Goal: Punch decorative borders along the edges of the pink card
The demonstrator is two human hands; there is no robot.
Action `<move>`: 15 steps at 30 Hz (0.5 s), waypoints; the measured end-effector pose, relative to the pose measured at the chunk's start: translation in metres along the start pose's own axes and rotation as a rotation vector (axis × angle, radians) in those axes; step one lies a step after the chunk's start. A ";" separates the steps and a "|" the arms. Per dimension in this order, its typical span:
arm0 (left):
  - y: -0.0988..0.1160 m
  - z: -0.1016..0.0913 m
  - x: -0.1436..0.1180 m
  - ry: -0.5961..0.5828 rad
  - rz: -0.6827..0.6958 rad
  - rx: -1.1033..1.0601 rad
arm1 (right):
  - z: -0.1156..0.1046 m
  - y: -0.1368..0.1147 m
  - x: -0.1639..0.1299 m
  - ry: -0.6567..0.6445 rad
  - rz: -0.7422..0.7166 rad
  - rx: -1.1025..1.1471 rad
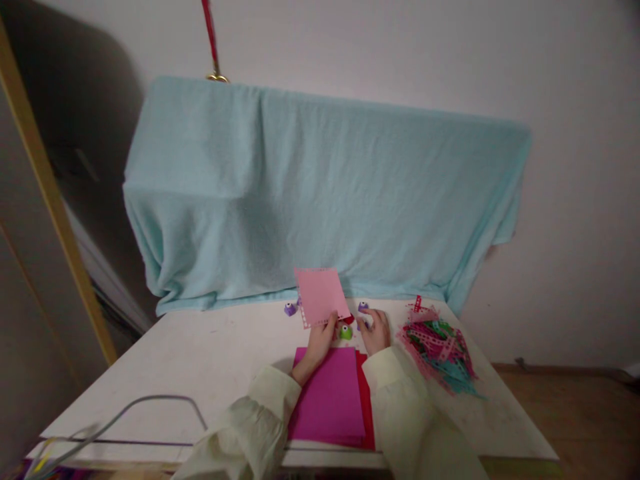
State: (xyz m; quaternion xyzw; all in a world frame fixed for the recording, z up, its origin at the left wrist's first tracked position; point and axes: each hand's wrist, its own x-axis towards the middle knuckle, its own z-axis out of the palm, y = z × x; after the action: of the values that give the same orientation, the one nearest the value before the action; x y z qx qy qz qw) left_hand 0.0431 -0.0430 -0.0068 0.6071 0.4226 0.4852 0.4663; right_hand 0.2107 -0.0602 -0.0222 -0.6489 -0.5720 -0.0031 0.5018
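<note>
A light pink sheet of paper (pixel 323 297), with rows of small holes along its left and lower edges, is raised above the table. My left hand (pixel 323 340) is closed on its lower right edge, thumb on top. My right hand (pixel 376 330) is just right of it, with thumb and forefinger apart and curved beside a small purple craft punch (pixel 363 307). Another purple piece shows partly beneath those fingers. Between my hands rests a green craft punch (pixel 345 331) with an eye-like white spot. A red piece beside the sheet is mostly hidden.
Magenta sheets (pixel 333 400) lie under my forearms, over red sheets (pixel 367 407). Colourful punched strips (pixel 440 350) are heaped at the right. Another purple punch (pixel 291 309) stands left of the pink sheet. A light blue cloth (pixel 330 193) hangs behind the white table (pixel 165 360).
</note>
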 end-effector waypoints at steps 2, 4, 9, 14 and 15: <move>0.001 0.000 0.000 -0.003 -0.006 -0.013 | -0.001 -0.002 0.002 -0.015 -0.091 -0.073; 0.001 0.000 -0.001 -0.006 -0.027 -0.027 | 0.001 -0.003 0.002 -0.053 -0.143 -0.135; 0.000 0.002 -0.001 -0.001 -0.039 -0.045 | 0.009 0.002 -0.002 -0.133 -0.147 -0.216; 0.003 0.002 -0.001 0.017 -0.018 -0.047 | 0.011 0.007 -0.002 -0.111 -0.141 -0.193; 0.004 0.002 -0.001 0.022 -0.016 -0.042 | 0.011 0.007 -0.001 -0.098 -0.139 -0.184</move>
State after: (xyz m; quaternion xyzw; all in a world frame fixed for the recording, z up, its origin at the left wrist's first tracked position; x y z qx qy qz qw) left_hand 0.0449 -0.0446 -0.0033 0.5883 0.4223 0.4971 0.4780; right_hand 0.2096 -0.0529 -0.0328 -0.6504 -0.6365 -0.0586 0.4104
